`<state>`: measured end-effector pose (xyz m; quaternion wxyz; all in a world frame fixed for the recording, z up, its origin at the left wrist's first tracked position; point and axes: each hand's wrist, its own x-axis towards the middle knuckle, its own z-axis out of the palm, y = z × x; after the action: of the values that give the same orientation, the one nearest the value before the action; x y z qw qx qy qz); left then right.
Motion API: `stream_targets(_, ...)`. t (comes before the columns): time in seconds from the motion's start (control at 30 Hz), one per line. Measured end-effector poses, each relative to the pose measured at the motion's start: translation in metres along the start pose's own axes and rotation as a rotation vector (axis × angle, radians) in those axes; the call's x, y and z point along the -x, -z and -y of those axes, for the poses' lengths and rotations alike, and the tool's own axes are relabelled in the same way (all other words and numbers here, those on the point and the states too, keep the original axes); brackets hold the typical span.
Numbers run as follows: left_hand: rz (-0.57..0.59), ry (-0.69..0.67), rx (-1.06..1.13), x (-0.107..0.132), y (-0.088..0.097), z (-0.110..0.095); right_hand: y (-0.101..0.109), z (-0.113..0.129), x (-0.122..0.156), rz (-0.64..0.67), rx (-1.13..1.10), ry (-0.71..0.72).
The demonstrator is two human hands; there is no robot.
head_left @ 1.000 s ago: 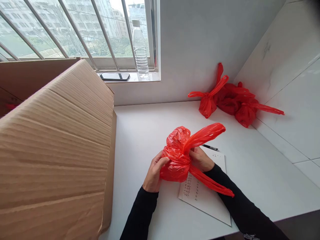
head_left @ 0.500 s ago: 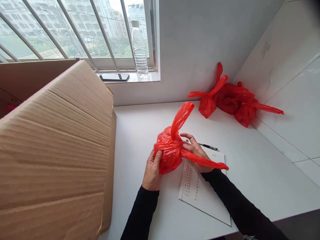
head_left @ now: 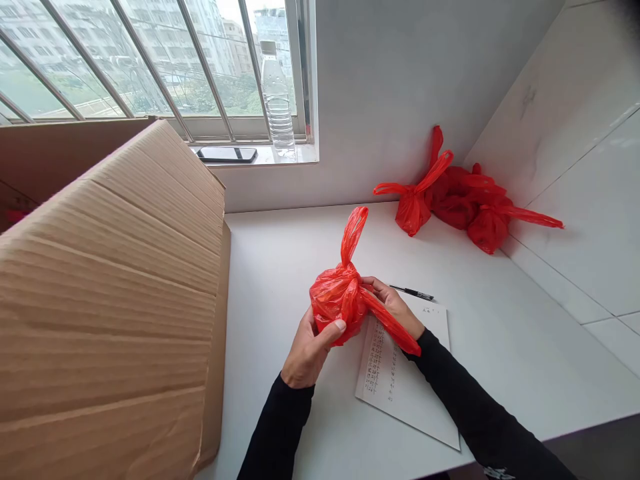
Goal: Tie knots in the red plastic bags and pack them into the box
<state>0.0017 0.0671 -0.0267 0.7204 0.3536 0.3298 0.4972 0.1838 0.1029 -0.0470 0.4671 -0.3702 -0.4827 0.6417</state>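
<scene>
A small knotted red plastic bag point(head_left: 336, 298) is held over the white table point(head_left: 500, 347) between both hands. My left hand point(head_left: 307, 352) grips its lower left side with the thumb pressed on the front. My right hand point(head_left: 397, 308) wraps the right side, fingers closed against the knot. One bag handle stands upright and the other trails down to the right over my right wrist. Under my right forearm lies a sheet of paper point(head_left: 407, 393) with printed lines.
A large cardboard box point(head_left: 110, 293) fills the left side. Several tied red bags point(head_left: 460, 203) lie in the far right corner by the tiled wall. A black pen point(head_left: 413, 292) lies above the paper. A water bottle point(head_left: 277, 100) and phone point(head_left: 227, 155) sit on the windowsill.
The bag has been turned in my hands. Its upper handle swung from pointing right to standing upright, and the lower handle drew in closer to my right wrist. My left thumb moved onto the front.
</scene>
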Motion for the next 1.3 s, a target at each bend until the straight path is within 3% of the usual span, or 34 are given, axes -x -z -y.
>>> stream_targets(0.33, -0.193, 0.016, -0.106, -0.009, 0.01, 0.008, 0.0, 0.001, 0.002, 0.138, -0.144, -0.001)
stream_targets(0.5, -0.254, -0.012, -0.14, -0.01, 0.014, 0.01, -0.006, 0.008, 0.008, 0.255, 0.029, 0.011)
stream_targets(0.6, -0.296, -0.034, -0.161, -0.011, 0.013, 0.012, -0.01, 0.006, 0.009, 0.202, 0.126, 0.022)
stream_targets(0.73, -0.284, -0.053, -0.2, -0.011, 0.009, 0.012, -0.013, 0.004, 0.008, 0.099, 0.085, 0.096)
stream_targets(0.83, -0.191, -0.068, -0.105, -0.008, 0.007, 0.008, -0.01, 0.004, 0.008, 0.05, 0.076, 0.13)
stream_targets(0.93, -0.1, -0.051, 0.144, -0.004, 0.004, 0.002, -0.005, 0.005, 0.008, 0.047, 0.12, 0.156)
stream_targets(1.0, -0.127, 0.007, 0.244, -0.002, 0.003, -0.001, -0.004, 0.008, 0.008, 0.073, 0.184, 0.195)
stream_targets(1.1, -0.207, 0.057, 0.224, -0.002, 0.004, -0.001, -0.007, 0.012, 0.011, 0.073, 0.297, 0.247)
stream_targets(1.3, -0.234, -0.052, 0.312, -0.005, 0.01, 0.005, -0.011, 0.008, 0.01, 0.079, 0.137, 0.127)
